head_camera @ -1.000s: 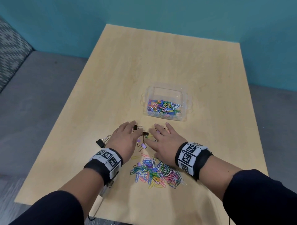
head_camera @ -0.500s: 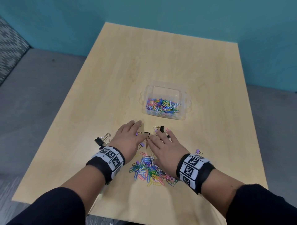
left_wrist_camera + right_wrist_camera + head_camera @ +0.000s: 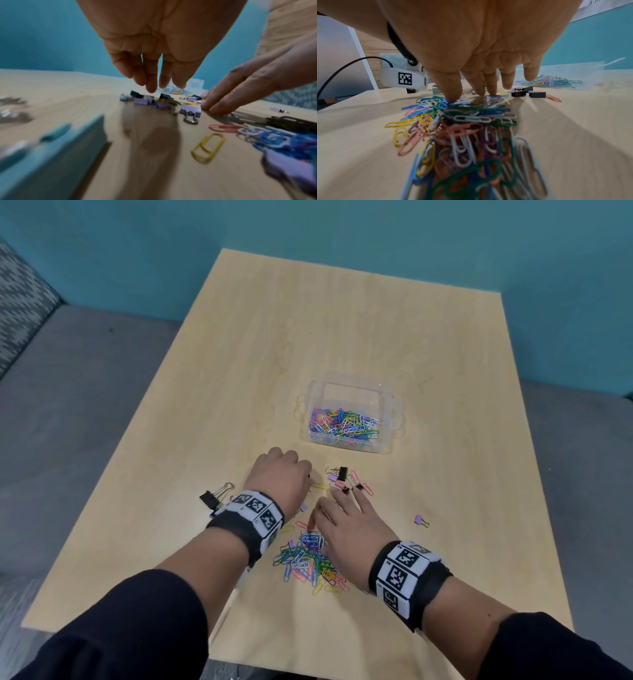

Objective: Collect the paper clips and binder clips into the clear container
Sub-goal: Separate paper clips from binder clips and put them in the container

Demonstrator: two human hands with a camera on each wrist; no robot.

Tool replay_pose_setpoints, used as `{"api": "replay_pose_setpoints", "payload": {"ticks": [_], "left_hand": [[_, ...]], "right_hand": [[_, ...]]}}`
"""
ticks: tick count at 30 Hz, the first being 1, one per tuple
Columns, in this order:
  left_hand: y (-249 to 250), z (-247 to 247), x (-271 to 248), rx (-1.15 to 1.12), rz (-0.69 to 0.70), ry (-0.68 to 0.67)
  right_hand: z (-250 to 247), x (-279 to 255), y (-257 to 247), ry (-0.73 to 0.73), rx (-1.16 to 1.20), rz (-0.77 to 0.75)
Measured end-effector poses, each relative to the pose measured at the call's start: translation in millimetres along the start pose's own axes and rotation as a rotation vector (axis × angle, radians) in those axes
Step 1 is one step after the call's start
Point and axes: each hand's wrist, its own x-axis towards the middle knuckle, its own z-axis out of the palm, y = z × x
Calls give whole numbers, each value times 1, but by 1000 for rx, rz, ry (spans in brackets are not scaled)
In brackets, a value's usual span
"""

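Note:
The clear container (image 3: 391,405) stands mid-table and holds several coloured paper clips. A loose pile of paper clips (image 3: 305,563) lies near the front edge. My right hand (image 3: 346,505) lies over the pile's far end with straight, spread fingers, and its fingertips (image 3: 453,97) press on clips. A cluster of black, purple and pink binder clips (image 3: 342,479) sits between the hands and the container. My left hand (image 3: 284,474) hovers just left of the cluster. Its fingers (image 3: 152,86) hang down above the binder clips (image 3: 161,103) and hold nothing.
A larger black binder clip (image 3: 212,496) lies left of my left wrist. A single purple binder clip (image 3: 420,521) lies to the right of my right hand. The wooden table (image 3: 342,320) stretches back to a teal wall, with grey floor on both sides.
Both hands lay flat with their fingertips together. The left hand has since lifted, its fingers now pointing down over the binder clips. The right hand has slid back onto the paper clip pile.

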Motion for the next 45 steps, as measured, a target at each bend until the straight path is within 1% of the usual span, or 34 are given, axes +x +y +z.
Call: {"api": "replay_pose_setpoints", "payload": {"ticks": [4,7,10,12,14,18,19,20,22,25,27,28,30,31,33,35,36,37,40,42,45], "left_hand": [[14,-6,13,112,-8,-137],[18,-7,16,83,-66,-189],[21,-10,17,15,-128,-210],[22,-13,17,-60,-146,-182],[17,-17,13,-255,-203,-129],[-9,-21,1,-841,-485,-51],[-15,-21,-2,-935,-529,-25],[-21,-22,-5,-981,-561,-3],[-30,-22,-10,-969,-596,20],[-41,-19,-13,-810,-625,-1],[-46,-16,-18,-648,-597,12],[-46,-14,-22,-570,-552,41],[-40,-10,-32,-440,-383,135],[-33,-8,-39,-380,-284,155],[-15,-2,-58,-271,-116,113],[2,9,-77,-211,-4,45],[8,14,-85,-198,31,21],[11,22,-92,-186,46,4],[13,34,-104,-140,21,-62],[16,39,-111,-116,13,-109],[27,42,-122,-113,65,-175]], "right_hand": [[1,5,-2,37,7,52],[2,13,0,37,-5,75],[5,12,-2,-3,-45,55],[6,4,-4,-15,-62,41],[6,-5,-6,-8,-65,23],[2,-3,-4,15,-2,30],[0,0,-4,12,11,29],[-3,4,-3,12,19,22],[-9,13,-5,9,39,-10],[-17,29,-8,-2,58,-47],[-19,39,-7,-33,53,-55],[-18,42,-6,-48,46,-58],[-17,43,-4,-78,28,-60],[-15,40,-2,-91,25,-59],[-13,31,-1,-84,20,-54],[-10,19,-3,-87,26,-37],[-9,12,-4,-94,29,-25],[-7,4,-6,-102,32,-16],[2,-17,-13,-94,35,24],[6,-28,-18,-84,87,45],[6,-32,-10,-18,206,19]]}}
